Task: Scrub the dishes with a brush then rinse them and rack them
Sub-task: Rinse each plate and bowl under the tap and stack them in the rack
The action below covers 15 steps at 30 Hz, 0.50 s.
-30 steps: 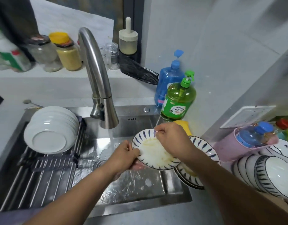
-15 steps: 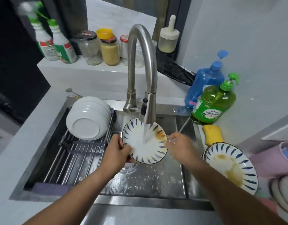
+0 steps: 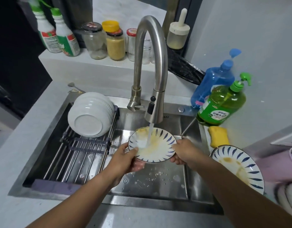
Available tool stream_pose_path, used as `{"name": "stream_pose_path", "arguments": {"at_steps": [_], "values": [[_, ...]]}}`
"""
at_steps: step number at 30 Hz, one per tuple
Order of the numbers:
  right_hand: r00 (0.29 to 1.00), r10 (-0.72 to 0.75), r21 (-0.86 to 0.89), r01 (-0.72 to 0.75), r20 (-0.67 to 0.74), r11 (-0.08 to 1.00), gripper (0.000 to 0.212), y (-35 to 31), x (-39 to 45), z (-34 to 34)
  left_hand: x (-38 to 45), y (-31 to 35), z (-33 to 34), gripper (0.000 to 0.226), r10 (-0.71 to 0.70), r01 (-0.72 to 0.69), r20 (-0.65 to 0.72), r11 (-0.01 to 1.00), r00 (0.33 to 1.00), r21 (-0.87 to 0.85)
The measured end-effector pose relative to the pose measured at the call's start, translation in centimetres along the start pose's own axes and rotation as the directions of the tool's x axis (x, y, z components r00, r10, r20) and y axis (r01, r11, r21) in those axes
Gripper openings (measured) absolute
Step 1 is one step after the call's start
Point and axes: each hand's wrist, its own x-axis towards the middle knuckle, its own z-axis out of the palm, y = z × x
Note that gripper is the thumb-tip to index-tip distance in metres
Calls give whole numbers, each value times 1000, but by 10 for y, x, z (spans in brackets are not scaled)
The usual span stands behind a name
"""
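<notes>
We hold the plate (image 3: 156, 148) over the sink (image 3: 166, 181), tilted under the tap (image 3: 154, 112) so that water runs over the yellow stains. Our left hand (image 3: 125, 159) and right hand (image 3: 183, 153) each grip one rim edge, leaving the dirty face uncovered.

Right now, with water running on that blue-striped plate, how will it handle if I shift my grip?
Probably slippery: the faucet stream hits the plate, wetting it. Likely rigid and breakable, being glazed ceramic over a steel sink. Both hands, left hand and right hand, hold only its rim.
</notes>
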Motion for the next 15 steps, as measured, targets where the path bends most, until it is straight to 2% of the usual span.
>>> {"name": "stream_pose_path", "arguments": {"at_steps": [3,5,8,10,12,15], "values": [[998,23,135,-31,56,990,27,10,-2,12,-4,7,-8,35,68,-63,-57,995,996,81],[999,-19,190,14,26,982,23,16,1,22,-3,10,-17,38,147,-135,-69,979,987,153],[993,-103,159,112,-66,981,21,17,7,31,4,8,-29,46,295,-269,-54,921,954,282],[982,-140,109,154,-127,982,24,11,8,31,4,7,-32,53,463,-420,23,781,886,462],[972,-164,53,175,-169,983,21,4,10,28,5,3,-33,67,550,-500,136,593,824,632],[970,-129,-2,132,-204,991,21,-5,15,18,6,-5,-33,78,477,-445,246,365,844,818]]}}
